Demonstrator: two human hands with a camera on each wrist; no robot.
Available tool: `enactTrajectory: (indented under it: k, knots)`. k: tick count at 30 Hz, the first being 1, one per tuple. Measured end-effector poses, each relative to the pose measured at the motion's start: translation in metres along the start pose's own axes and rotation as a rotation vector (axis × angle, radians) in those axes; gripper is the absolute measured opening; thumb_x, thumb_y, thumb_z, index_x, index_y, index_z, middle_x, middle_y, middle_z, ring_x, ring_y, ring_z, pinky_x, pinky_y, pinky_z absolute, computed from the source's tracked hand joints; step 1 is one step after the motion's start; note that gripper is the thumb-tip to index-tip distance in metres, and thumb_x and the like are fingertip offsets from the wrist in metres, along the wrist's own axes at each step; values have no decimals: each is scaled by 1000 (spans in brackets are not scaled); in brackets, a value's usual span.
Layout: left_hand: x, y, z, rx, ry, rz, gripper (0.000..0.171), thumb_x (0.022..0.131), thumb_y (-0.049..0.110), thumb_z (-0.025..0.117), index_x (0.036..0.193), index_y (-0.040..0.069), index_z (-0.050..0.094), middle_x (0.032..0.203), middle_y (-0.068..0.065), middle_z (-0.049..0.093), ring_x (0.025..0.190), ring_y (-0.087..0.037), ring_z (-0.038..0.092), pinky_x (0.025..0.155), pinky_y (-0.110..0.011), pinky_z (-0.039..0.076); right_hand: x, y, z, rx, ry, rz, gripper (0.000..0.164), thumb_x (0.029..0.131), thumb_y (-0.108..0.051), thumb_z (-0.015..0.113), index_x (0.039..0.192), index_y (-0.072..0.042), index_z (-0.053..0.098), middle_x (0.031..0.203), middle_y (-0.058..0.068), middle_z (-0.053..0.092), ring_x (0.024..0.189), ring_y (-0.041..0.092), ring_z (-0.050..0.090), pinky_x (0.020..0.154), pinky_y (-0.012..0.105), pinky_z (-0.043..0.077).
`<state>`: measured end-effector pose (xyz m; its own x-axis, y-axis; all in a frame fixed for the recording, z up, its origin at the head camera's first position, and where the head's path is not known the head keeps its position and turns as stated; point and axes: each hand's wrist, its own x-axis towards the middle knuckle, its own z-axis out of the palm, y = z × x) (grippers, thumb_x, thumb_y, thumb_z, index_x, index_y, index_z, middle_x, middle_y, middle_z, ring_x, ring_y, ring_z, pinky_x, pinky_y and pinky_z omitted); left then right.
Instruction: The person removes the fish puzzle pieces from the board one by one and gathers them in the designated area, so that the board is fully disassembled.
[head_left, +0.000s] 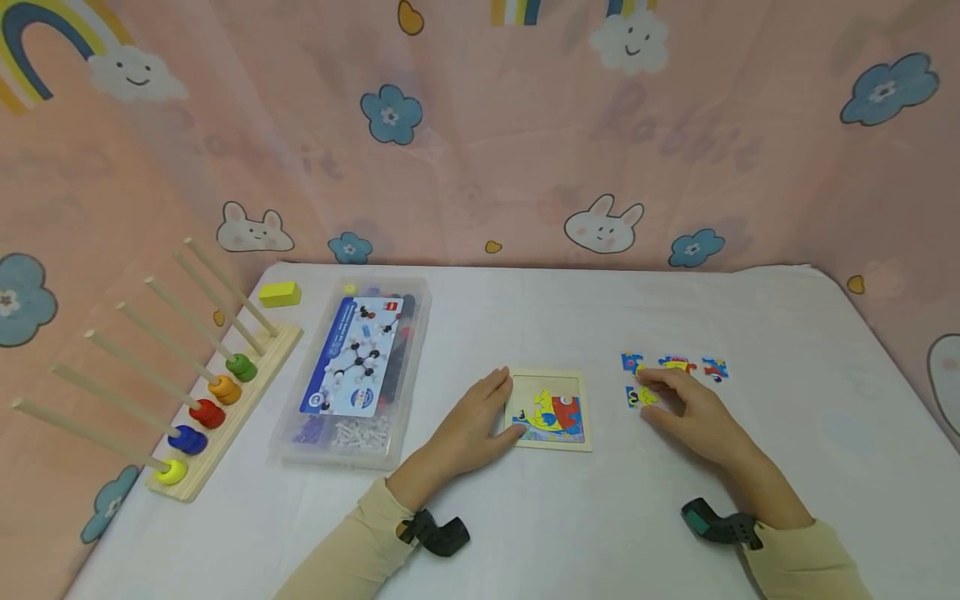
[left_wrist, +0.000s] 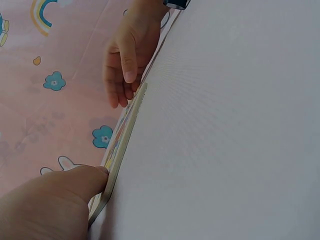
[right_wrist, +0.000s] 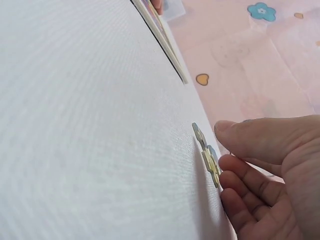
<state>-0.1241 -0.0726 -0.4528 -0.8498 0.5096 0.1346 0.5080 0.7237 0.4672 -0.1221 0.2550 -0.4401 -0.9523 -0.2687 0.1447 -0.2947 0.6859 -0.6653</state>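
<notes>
My left hand (head_left: 471,423) rests on the left side of a square wooden puzzle board (head_left: 561,383), fingers extended along its edge and thumb over the lower left corner. Fitted pieces (head_left: 566,417) in red, yellow and blue fill the board's lower part. In the left wrist view the thumb (left_wrist: 82,182) presses on the board's rim. To the right, my right hand (head_left: 701,417) hovers over loose puzzle pieces, its thumb and fingers apart. A yellow and blue piece (head_left: 641,397) lies right at its fingertips; another piece (head_left: 632,362) lies just behind, partly covered by a finger.
Two more pieces, one red and yellow (head_left: 677,364) and one blue and red (head_left: 715,369), lie behind the right hand. Left of the board stand a clear plastic box (head_left: 408,367) and a wooden peg rack (head_left: 247,408) with coloured rings. A yellow block (head_left: 280,293) sits behind them.
</notes>
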Motion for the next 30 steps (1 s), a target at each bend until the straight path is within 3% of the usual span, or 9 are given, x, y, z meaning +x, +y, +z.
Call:
enactTrajectory:
  k: [8, 20, 23, 26, 30]
  knots:
    - [0, -1, 1, 2, 4, 5, 70, 90, 36, 62, 142, -4, 39, 152, -14, 32, 141, -27, 30, 115, -38, 29, 2, -12, 1, 5, -22, -28, 47, 88, -17, 68, 130, -3, 52, 126, 14, 57, 114, 29, 52, 90, -6, 25]
    - [0, -1, -2, 6, -2, 3, 69, 90, 36, 61, 142, -4, 38, 152, -15, 32, 141, -27, 30, 116, -38, 28, 6, -27, 9, -4, -71, -61, 49, 88, -17, 67, 133, -4, 50, 127, 9, 58, 114, 25, 54, 93, 2, 35]
    - [0, 0, -2, 7, -3, 4, 69, 91, 37, 61, 142, -4, 38, 153, -15, 31, 142, -27, 29, 116, -38, 27, 7, -31, 12, 2, -82, -72, 48, 88, -17, 67, 132, -5, 51, 127, 9, 58, 112, 24, 55, 93, 11, 42]
    - [0, 1, -3, 3, -4, 3, 70, 90, 37, 61, 142, -3, 38, 153, -14, 31, 142, -26, 28, 116, -37, 27, 8, -36, 17, 14, -100, -77, 48, 88, -18, 67, 132, -6, 51, 128, 9, 57, 112, 25, 56, 94, 26, 49]
    - [0, 1, -3, 2, -12, -7, 70, 90, 36, 62, 143, -3, 38, 153, -13, 31, 142, -26, 28, 116, -37, 28, 13, -44, 25, 41, -142, -91, 47, 88, -17, 67, 132, -6, 51, 128, 8, 56, 115, 25, 55, 95, 42, 50]
